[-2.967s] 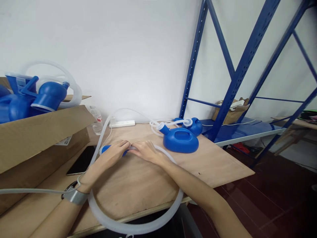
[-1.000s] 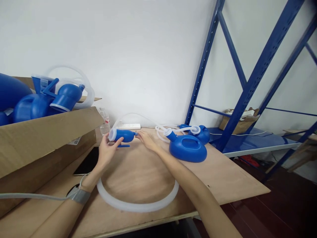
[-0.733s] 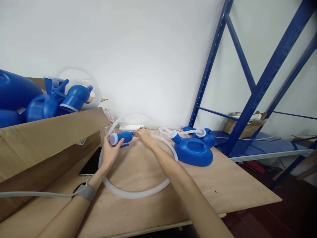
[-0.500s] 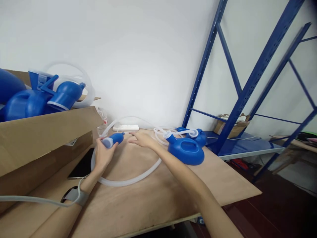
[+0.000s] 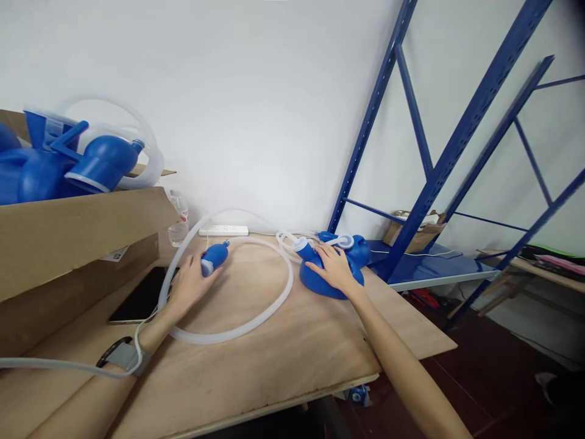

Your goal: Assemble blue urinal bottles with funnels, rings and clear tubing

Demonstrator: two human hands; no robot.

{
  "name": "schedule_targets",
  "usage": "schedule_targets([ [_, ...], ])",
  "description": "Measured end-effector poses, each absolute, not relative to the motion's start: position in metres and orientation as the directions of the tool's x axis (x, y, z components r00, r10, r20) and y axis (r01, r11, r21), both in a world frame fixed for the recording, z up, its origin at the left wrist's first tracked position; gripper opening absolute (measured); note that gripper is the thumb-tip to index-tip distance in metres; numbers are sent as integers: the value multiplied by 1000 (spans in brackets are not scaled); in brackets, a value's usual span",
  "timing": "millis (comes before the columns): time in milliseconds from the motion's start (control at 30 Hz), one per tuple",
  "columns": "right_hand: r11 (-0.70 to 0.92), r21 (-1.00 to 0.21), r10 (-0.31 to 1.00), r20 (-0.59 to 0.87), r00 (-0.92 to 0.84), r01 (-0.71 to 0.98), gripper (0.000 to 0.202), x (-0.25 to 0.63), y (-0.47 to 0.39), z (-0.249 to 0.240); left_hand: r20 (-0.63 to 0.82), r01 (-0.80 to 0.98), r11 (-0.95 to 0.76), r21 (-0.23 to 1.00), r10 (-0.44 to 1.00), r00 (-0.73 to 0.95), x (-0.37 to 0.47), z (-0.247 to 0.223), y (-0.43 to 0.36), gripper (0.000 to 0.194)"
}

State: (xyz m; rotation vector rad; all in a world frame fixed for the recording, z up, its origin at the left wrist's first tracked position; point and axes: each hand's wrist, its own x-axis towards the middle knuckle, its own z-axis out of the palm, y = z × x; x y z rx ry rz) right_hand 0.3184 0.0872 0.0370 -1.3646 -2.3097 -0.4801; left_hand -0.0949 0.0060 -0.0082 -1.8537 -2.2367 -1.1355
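At the left of the wooden table, my left hand (image 5: 194, 281) is wrapped round a small blue bulb-shaped piece (image 5: 216, 256) with a pale end. My right hand (image 5: 335, 266) lies on top of a blue jug (image 5: 320, 285), fingers spread beside its pale-capped neck. A clear hose (image 5: 256, 322) loops over the table between the hands. Just behind the jug sits another blue container (image 5: 361, 251) with a white round cap. Part of the jug is hidden under my right hand.
A cardboard box (image 5: 82, 235) of blue containers stands left. Near it are a black phone (image 5: 139, 299) and a plastic bottle (image 5: 178, 222). A power strip (image 5: 223, 230) lies by the wall; a blue metal rack (image 5: 423, 195) rises at right.
My right hand has moved right, from near the bulb-shaped piece onto the jug. In my left hand the blue piece has turned more upright. The view has shifted slightly.
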Motion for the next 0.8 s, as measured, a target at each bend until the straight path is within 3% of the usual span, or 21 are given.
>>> schedule_targets([
  [167,374,160,733,552,-397,913,66,299,69,28,445,912,-136,387,894,-55,-85,-11,2,81],
  [267,376,171,784,466,-411,911,77,293,49,44,407,914,-221,341,911,68,-75,-17,-3,83],
  [333,441,94,825,348,-444,893,79,291,36,63,365,907,-257,333,922,127,-69,-20,-6,82],
  [433,589,-172,808,161,-567,790,74,290,24,92,361,895,-289,339,919,160,-64,-23,-9,78],
  [533,604,-417,757,36,-652,679,75,283,22,106,405,873,-347,343,893,196,-62,-23,-10,78],
  [667,525,-492,819,70,-569,695,65,265,30,99,394,811,-479,336,854,341,-59,-26,-16,65],
  [800,494,-526,850,123,-513,693,55,243,41,90,393,794,-545,268,814,427,-49,-41,-14,92],
])
